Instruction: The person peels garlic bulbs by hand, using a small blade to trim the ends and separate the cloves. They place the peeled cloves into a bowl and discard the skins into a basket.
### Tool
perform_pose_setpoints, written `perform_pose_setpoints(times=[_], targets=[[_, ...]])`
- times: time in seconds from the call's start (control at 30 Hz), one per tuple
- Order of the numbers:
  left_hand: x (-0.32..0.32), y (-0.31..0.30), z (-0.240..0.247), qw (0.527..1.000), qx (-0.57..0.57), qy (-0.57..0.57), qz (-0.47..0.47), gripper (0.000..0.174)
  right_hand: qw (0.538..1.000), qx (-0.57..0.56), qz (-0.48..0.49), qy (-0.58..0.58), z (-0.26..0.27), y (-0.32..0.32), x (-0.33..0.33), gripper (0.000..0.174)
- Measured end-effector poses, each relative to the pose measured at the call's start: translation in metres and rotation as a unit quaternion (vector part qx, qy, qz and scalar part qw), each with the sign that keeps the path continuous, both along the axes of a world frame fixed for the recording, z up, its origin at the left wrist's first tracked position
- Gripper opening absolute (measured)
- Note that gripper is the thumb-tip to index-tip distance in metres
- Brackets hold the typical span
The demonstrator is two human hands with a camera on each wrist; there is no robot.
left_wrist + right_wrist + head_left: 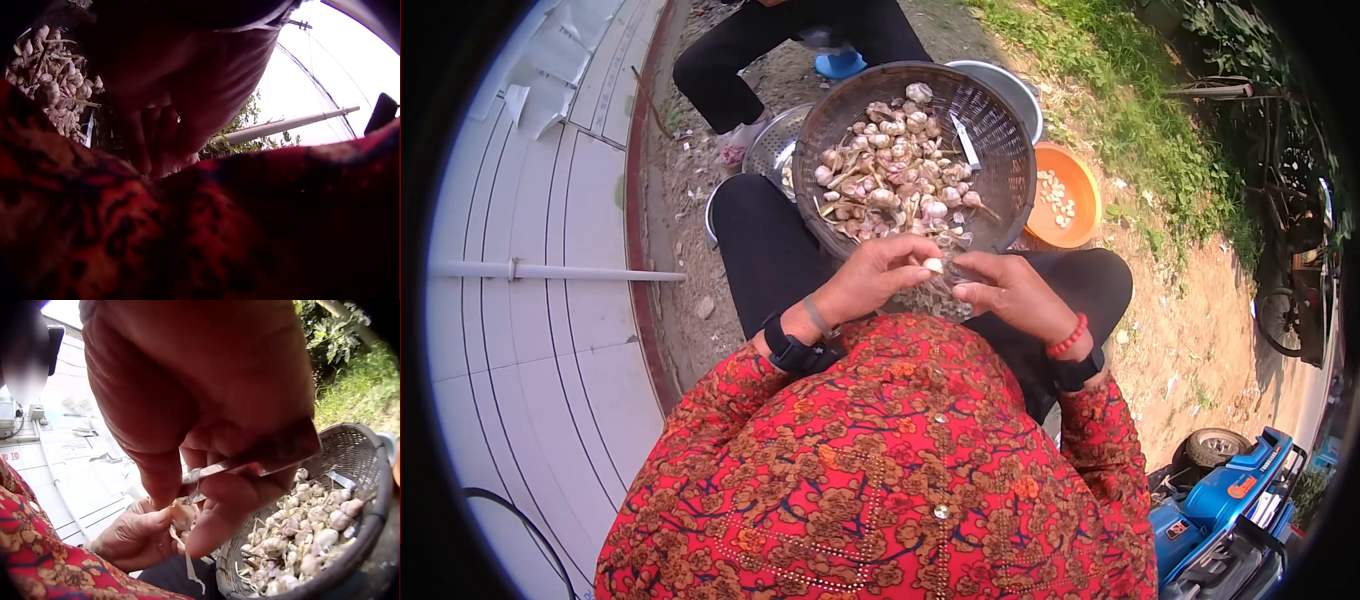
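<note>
Between thumb and fingertips, my left hand [875, 275] pinches a pale garlic clove [933, 265] above my lap. My right hand [1025, 295] grips a small knife [294, 450], seen in the right wrist view with its metal part crossing the palm. Its thumb and fingers meet the clove, and a thin strip of garlic skin [194, 575] dangles below. Just beyond both hands sits a dark woven basket [1017, 190] holding many garlic bulbs [895, 165]. The left wrist view has the left hand [187, 81] in shadow, its clove hidden.
A second knife [965, 140] lies in the basket on the right. An orange bowl [1083, 205] with peeled cloves [1055, 198] stands beside it. Metal basins [775, 145] are behind. Another person's legs [730, 65] are opposite, and a blue machine [1225, 500] stands lower right.
</note>
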State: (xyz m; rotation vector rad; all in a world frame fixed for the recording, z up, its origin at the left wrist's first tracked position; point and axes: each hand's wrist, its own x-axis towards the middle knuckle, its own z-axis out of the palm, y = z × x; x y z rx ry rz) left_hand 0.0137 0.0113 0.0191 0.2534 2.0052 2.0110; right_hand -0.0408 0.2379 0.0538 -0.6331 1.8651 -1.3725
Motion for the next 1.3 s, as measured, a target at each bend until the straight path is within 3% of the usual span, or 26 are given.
perform_pose_setpoints(times=[0.1, 0.5, 0.6, 0.7, 0.8, 1.0, 1.3], targets=[[0.001, 0.001, 0.004, 0.998, -0.06, 0.034, -0.014, 0.022, 0.998, 0.002, 0.021, 0.067, -0.001, 0.0, -0.001, 0.029], [0.002, 0.003, 0.012, 0.989, -0.085, 0.111, -0.057, 0.019, 0.996, 0.02, 0.073, -0.035, 0.007, 0.004, -0.008, 0.024], [0.0, 0.007, 0.01, 0.986, -0.073, 0.142, -0.045, 0.02, 0.997, 0.028, 0.066, 0.013, -0.001, 0.004, -0.008, 0.021], [0.003, 0.005, 0.01, 1.0, -0.023, -0.006, -0.021, 0.02, 0.999, 0.028, 0.043, -0.001, -0.009, 0.004, -0.007, 0.021], [0.002, 0.001, 0.002, 0.994, 0.082, -0.065, -0.024, 0.022, 0.999, 0.017, 0.022, -0.017, -0.009, 0.005, -0.007, 0.021], [0.001, 0.0, 0.0, 0.978, 0.171, -0.115, 0.025, 0.025, 0.999, -0.006, 0.015, -0.037, -0.004, 0.005, -0.007, 0.022], [0.001, -0.001, 0.008, 0.978, 0.17, -0.122, -0.009, 0.022, 0.998, -0.004, 0.0, -0.059, -0.007, 0.006, -0.007, 0.019]])
